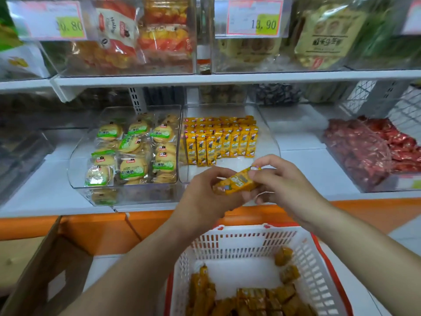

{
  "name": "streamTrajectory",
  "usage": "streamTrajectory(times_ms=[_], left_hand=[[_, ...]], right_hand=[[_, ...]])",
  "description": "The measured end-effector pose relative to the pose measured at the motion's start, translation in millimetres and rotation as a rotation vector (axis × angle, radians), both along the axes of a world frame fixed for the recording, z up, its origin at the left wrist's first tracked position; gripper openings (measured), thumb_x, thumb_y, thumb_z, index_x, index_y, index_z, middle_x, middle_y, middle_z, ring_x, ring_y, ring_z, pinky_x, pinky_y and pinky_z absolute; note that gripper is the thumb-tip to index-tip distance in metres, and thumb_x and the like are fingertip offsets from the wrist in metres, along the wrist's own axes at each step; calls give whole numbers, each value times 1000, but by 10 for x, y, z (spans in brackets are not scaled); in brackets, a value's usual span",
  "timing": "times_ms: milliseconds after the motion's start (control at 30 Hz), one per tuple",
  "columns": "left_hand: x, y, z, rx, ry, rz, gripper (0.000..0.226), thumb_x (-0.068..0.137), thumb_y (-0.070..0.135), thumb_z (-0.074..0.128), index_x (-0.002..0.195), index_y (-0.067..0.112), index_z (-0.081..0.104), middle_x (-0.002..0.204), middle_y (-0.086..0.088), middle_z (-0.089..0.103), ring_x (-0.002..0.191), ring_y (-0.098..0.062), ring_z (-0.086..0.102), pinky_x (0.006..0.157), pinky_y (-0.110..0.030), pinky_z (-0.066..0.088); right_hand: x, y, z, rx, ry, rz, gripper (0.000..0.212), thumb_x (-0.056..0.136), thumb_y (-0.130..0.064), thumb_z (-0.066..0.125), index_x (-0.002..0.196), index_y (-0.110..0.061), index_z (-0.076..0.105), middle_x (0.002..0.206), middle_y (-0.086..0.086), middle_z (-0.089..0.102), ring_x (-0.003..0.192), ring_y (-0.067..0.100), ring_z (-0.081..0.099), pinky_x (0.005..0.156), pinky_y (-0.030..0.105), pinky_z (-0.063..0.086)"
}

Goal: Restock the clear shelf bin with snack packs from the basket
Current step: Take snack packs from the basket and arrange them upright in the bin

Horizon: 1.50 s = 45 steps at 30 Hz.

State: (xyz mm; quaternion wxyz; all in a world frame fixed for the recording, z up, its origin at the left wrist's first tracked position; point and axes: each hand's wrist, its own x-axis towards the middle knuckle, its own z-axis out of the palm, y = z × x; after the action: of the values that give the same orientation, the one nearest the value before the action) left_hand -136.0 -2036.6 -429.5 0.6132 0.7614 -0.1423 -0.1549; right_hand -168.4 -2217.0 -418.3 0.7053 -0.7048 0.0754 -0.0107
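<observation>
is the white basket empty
No, a heap of yellow snack packs lies in the bottom of the white basket.

Pack btwn L hand, R hand

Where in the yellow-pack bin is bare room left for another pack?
The clear bin is bare in front, between the standing yellow packs and its front wall, beyond the held pack. Back rows are tight; the cookie bin beside is full.
</observation>
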Motion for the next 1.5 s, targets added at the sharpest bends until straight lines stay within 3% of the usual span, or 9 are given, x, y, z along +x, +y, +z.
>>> streamTrajectory(times_ms=[267, 467, 567, 733, 900, 1033, 1200, 1367, 1500], left_hand=[[120, 45, 26, -125, 140, 139, 41, 79, 24, 86, 113, 23, 63, 96, 1, 79, 86, -13, 76, 65, -25, 56], [188, 130, 23, -91, 32, 152, 53, 64, 51, 79, 110, 29, 67, 101, 1, 79, 94, -14, 76, 73, -28, 57], [271, 205, 50, -106, -39, 184, 46, 64, 48, 78, 106, 32, 68, 90, 5, 78, 84, -8, 75, 67, -21, 58], [503, 358, -10, 27, -147, 286, 36, 80, 32, 83, 113, 30, 70, 97, 13, 76, 89, -2, 72, 71, -20, 60], [676, 499, -182, 384, -268, 452, 47, 84, 43, 81, 122, 29, 59, 114, 15, 65, 98, -10, 64, 86, -42, 59], [703, 521, -325, 603, -226, 396, 65, 82, 49, 80, 134, 23, 53, 126, 2, 64, 106, -22, 64, 90, -46, 57], [702, 502, -366, 678, -217, 338, 67, 78, 52, 83, 131, 26, 51, 113, 3, 71, 99, -23, 69, 83, -47, 60], [687, 477, -353, 677, -209, 335, 67, 77, 53, 83, 129, 26, 50, 111, 3, 71, 97, -24, 69, 82, -48, 60], [687, 507, -261, 617, -193, 342, 67, 81, 49, 82, 135, 23, 51, 117, 3, 69, 98, -21, 67, 83, -45, 59]], right_hand=[[-30, -86, -150, -238, 12, 228, 16, 88, -17, 72, 76, -27, 70, 78, -1, 71, 78, 14, 71, 69, 32, 56], [184, 110, -108, -249, -160, 152, 37, 95, -28, 64, 127, -43, 53, 108, -11, 69, 89, 13, 72, 70, 32, 61], [387, 183, -41, -250, -194, 205, 35, 95, -33, 63, 122, -53, 53, 100, -15, 69, 84, 14, 72, 63, 29, 59], [887, 139, -51, -308, -223, 201, 24, 89, -26, 73, 105, -40, 62, 86, -4, 73, 71, 18, 72, 55, 36, 59], [1540, -130, -376, -512, -139, -26, 32, 90, -14, 70, 115, -27, 56, 79, 2, 64, 75, 33, 68, 66, 48, 62], [1974, -171, -682, -567, -101, -116, 33, 87, -10, 71, 113, -23, 54, 80, 6, 67, 64, 20, 64, 59, 29, 54], [2189, -91, -875, -645, -54, -96, 40, 84, -4, 74, 119, -20, 63, 82, 3, 68, 84, 28, 70, 80, 45, 59], [2176, -72, -857, -820, -66, -182, 28, 82, -11, 76, 96, -19, 53, 81, 3, 70, 83, 24, 68, 75, 34, 53], [2016, -68, -686, -909, 22, -137, 36, 83, -23, 74, 111, -13, 54, 93, 9, 70, 92, 29, 65, 77, 37, 52]])
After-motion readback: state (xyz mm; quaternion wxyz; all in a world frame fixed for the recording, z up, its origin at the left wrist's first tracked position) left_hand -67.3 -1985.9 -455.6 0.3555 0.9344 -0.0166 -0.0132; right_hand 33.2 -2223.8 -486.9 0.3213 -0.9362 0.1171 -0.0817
